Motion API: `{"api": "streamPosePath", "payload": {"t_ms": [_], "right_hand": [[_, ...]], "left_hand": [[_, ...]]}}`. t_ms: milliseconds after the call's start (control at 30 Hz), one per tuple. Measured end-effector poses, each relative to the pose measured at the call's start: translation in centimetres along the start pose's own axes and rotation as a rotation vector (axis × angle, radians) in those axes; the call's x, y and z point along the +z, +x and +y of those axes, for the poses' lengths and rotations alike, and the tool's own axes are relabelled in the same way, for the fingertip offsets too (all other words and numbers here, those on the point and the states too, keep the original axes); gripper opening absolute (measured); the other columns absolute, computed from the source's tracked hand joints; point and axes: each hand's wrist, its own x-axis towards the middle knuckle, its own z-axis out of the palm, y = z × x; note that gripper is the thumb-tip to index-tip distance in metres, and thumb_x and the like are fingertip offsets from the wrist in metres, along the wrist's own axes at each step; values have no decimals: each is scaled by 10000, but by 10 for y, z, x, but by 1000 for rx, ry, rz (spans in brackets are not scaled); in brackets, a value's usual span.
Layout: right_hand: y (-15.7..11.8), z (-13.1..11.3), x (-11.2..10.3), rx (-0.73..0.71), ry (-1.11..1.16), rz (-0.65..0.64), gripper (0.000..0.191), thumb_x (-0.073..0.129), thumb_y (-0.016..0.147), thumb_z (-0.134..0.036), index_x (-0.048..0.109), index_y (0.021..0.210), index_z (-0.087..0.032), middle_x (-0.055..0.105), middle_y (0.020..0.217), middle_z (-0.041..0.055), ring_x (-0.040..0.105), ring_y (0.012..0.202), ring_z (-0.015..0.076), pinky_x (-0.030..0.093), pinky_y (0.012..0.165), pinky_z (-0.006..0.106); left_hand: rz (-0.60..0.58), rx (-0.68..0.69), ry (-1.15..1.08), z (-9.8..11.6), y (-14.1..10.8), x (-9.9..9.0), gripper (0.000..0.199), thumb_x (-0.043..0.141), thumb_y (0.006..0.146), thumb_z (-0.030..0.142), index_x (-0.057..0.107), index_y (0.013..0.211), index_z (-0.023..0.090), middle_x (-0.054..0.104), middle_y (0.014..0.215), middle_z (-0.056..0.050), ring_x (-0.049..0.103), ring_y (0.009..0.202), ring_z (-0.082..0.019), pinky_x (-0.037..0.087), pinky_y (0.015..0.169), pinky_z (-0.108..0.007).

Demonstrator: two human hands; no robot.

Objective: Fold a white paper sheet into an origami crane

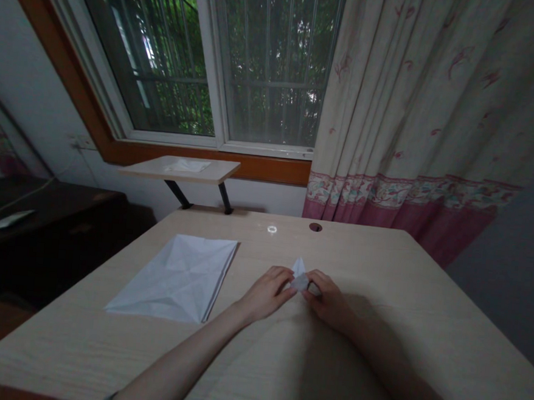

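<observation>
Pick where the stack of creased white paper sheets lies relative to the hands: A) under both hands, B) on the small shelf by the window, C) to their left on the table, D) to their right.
C: the stack of creased paper sheets lies flat on the table, left of the left hand and right hand, which pinch a small folded paper piece.

text: none readable | labels: none | numbers: none | signs: none

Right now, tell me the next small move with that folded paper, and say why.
Probably press the fold flat against the table. The left hand and right hand pinch the small folded paper from both sides at its base, and its pointed tip stands up above the fingers, so the crease looks unset. The stack of creased sheets lies apart to the left.
</observation>
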Motion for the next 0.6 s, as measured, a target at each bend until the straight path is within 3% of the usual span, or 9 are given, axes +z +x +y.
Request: {"api": "streamPosePath", "payload": {"t_ms": [233,600], "right_hand": [[2,-4,-4,55,97,5,172,534,840,-157,546,995,-229,609,978,62,583,937,227,489,838,377],[1,10,8,69,96,105,398,551,825,-190,499,1218,-218,576,1151,109,593,993,247,519,859,426]], "left_hand": [[14,-130,41,2,0,-1,219,571,928,305,566,1115,191,655,1083,-81,615,1012,-240,481,893,-355],[102,-67,-42,-4,-1,5,463,607,872,174,423,1296,203,590,1234,-108,568,1148,-251,453,1017,-419]]}}
